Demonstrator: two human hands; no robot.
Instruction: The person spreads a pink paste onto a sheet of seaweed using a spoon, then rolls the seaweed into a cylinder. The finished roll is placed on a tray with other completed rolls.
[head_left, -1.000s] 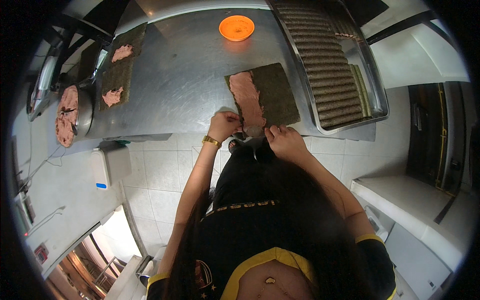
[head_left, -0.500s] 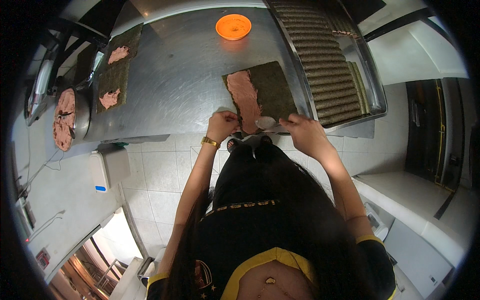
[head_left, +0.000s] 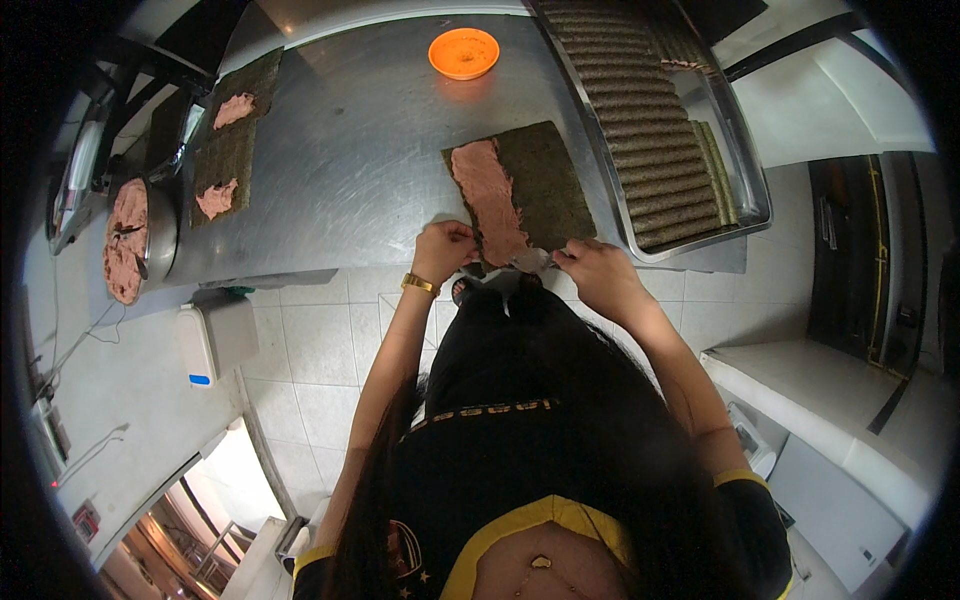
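While the near end of the strip got worked, the step in hand looked like spreading paste over seaweed. Clock centred on the worked sheet, going left to right.

Metal bowl (head_left: 163,240) of pink paste: about 9 o'clock, far side of the counter (head_left: 350,150). Two spare sheets (head_left: 220,160), each with a pink dab (head_left: 216,200), lay between 9 and 10. Left hand (head_left: 440,250) at 8, thumb and fingertips drawn together, apparently pinching the sheet's near left edge. Orange bowl (head_left: 465,76) stood at 11, well apart. Worked seaweed sheet (head_left: 550,185) lay flat by the counter's front edge, paste strip (head_left: 488,200) down its left part, right part bare. Pale spreading tool (head_left: 535,260) sat at 6, over the near edge. Right hand (head_left: 603,280) at 4 to 5, thumb and forefinger pinching the tool's end. Tray (head_left: 700,247) of dark rolls (head_left: 655,140) at 2.

My call: the next stroke needed the tool kept low and flat, with the left hand steadying the edge.

Hard to make out, left to right: spare sheets' overlap unclear; left fingertips' exact contact too small to tell; tool blurred, shape uncertain; tray cut off at 12 to 1.
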